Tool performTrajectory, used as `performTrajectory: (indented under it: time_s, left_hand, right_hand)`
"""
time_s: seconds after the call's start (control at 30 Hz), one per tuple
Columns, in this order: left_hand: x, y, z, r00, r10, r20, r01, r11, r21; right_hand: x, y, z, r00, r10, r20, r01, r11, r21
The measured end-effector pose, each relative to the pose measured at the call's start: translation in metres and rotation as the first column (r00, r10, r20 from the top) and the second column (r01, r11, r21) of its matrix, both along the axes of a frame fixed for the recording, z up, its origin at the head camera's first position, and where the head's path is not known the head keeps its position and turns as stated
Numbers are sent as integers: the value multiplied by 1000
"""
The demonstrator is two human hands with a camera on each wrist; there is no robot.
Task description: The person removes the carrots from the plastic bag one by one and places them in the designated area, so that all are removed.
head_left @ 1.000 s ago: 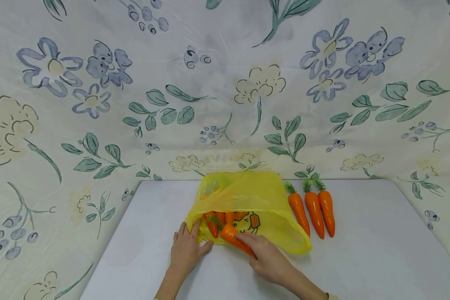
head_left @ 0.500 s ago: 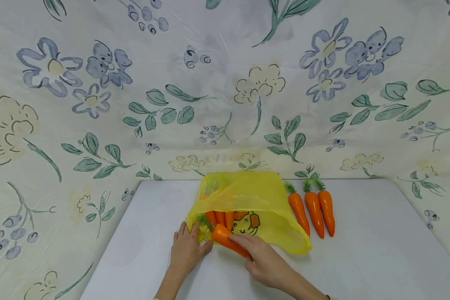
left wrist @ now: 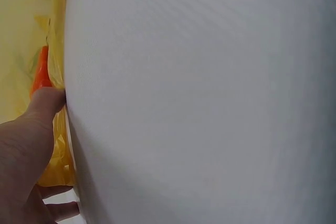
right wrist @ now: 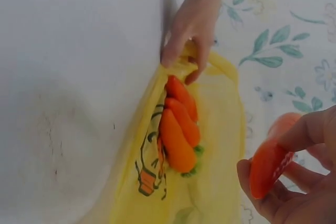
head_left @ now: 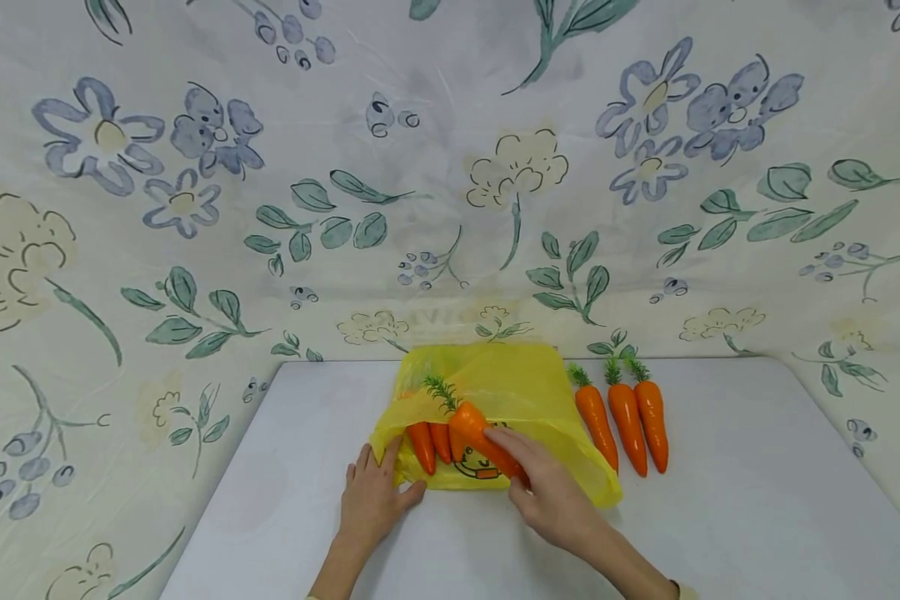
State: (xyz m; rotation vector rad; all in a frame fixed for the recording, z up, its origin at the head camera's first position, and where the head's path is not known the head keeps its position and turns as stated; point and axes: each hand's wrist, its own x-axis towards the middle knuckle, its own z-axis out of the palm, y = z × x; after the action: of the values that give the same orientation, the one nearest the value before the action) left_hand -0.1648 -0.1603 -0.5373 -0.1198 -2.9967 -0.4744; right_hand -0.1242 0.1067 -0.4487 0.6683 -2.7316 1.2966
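Note:
My right hand (head_left: 555, 496) grips a glossy orange carrot (head_left: 468, 422) by its narrow end, in front of the mouth of a yellow plastic bag (head_left: 517, 383). The carrot's green top points up and away, over the bag's upper edge. At the left corner of the mouth, my left hand (head_left: 371, 500) holds the bag's edge, one finger inside the opening and the thumb at its lower edge. Inside the bag lie three carrots (right wrist: 178, 140) side by side, seen best in the right wrist view. The held carrot (right wrist: 270, 161) shows there between thumb and fingers.
Right of the bag, three more carrots (head_left: 627, 429) lie in a row with their green tops toward the back. Everything rests on a white table (head_left: 750, 508). A flower-patterned cloth (head_left: 450, 167) hangs behind and at both sides.
My right hand has lifted the carrot up and rightward; its green top has swung from the left corner of the mouth to above the upper edge. My left hand has kept its place.

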Motion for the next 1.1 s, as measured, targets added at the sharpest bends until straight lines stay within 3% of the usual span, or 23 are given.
performTrajectory:
  time_s: [0.27,0.63,1.1]
  left_hand:
    - [0,0,0,1000,1,-11,-1,1000,-19]
    - [-1,-1,-2,1000,-4,-2,4,1000,-18]
    - [-2,-4,-3,1000,-5,13,5,1000,-20]
  right_hand:
    - [-7,13,2,991,-104,-80,103,994,-19]
    - [-20,45,13,962,-205,-182,197,978,-64]
    - [-35,81,17,929,-316,-193,301,948,-105]
